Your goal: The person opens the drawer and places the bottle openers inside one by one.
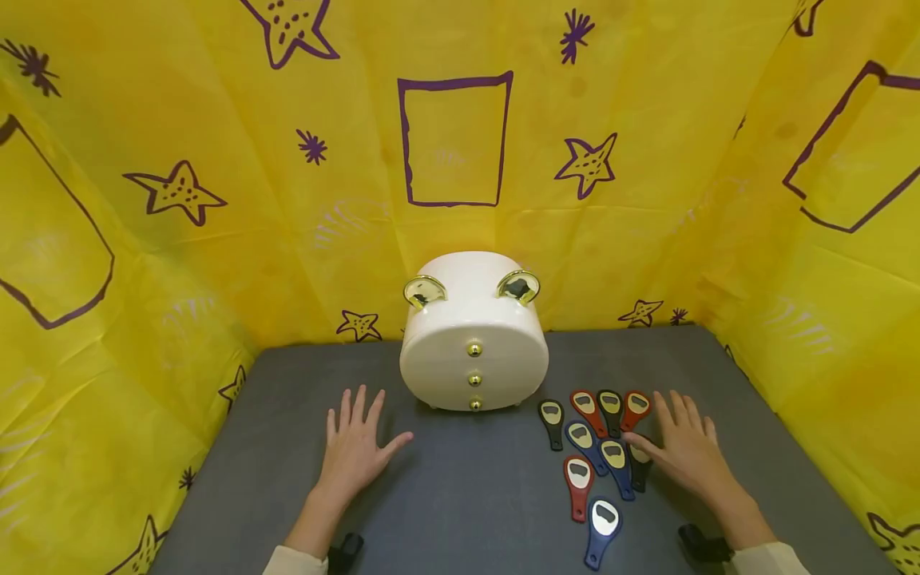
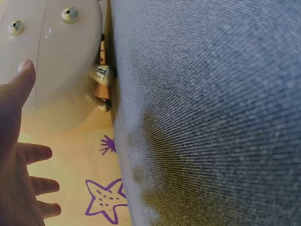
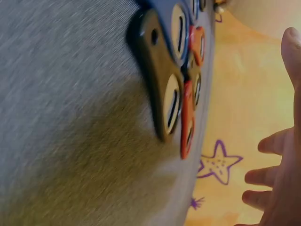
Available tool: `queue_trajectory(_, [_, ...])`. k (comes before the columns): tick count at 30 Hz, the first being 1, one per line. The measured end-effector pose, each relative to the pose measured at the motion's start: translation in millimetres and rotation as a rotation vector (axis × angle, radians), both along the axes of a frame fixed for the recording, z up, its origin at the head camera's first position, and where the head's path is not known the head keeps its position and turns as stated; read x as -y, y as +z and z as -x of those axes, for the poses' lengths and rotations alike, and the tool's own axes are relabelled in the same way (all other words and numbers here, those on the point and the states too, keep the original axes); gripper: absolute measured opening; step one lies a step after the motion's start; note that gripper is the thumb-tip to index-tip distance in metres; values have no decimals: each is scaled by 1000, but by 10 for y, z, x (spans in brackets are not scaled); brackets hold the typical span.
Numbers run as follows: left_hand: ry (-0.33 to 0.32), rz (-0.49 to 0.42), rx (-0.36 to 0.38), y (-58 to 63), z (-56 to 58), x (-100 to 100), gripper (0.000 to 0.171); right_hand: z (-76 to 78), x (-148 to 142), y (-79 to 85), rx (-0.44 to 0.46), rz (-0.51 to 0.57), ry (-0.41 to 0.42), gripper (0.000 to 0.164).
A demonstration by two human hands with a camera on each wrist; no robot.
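My left hand (image 1: 354, 449) is spread flat with its fingers straight, left of a white rounded box (image 1: 474, 351). The box carries three gold knobs down its front and two gold ear-like pieces on top. In the left wrist view this hand (image 2: 14, 146) holds nothing. My right hand (image 1: 686, 447), also spread, hovers at the right side of a group of bottle openers. Its thumb partly covers a black bottle opener (image 1: 639, 471). Beside that lie a blue bottle opener (image 1: 615, 463) and a red bottle opener (image 1: 636, 409). In the right wrist view the hand (image 3: 280, 160) is apart from them.
More red, blue and black openers lie on the grey tabletop (image 1: 460, 495), with a blue opener (image 1: 602, 527) nearest the front. Yellow cloth (image 1: 453, 231) with purple drawings encloses the table at the back and both sides. The white box stands near the back edge.
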State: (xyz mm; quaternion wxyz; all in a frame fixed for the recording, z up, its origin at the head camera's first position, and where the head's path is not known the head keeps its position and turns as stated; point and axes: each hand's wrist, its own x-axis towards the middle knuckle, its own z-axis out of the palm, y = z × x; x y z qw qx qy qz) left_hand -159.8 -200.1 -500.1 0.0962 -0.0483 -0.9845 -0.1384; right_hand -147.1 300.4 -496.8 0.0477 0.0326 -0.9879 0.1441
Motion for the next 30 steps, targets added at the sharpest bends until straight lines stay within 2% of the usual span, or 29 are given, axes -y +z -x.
queue_trajectory(7, [0,-23,-2,66,25,-4,95,84,130,119,21,26,22,100])
queue_trajectory(11, [-2,-73,35,101,47,-5,95,123,215,189,38,64,48,98])
queue_trajectory(17, [-5,-232,148,141,87,-22,94,144,314,266,50,136,79,95])
queue_trajectory(20, [-19,-317,180,155,107,-31,91,140,351,291,41,172,91,93])
queue_trajectory(25, [-73,-482,190,193,147,-31,83,149,420,357,59,275,125,88])
queue_trajectory(30, [-75,-603,189,237,171,-34,72,151,502,466,72,384,182,80])
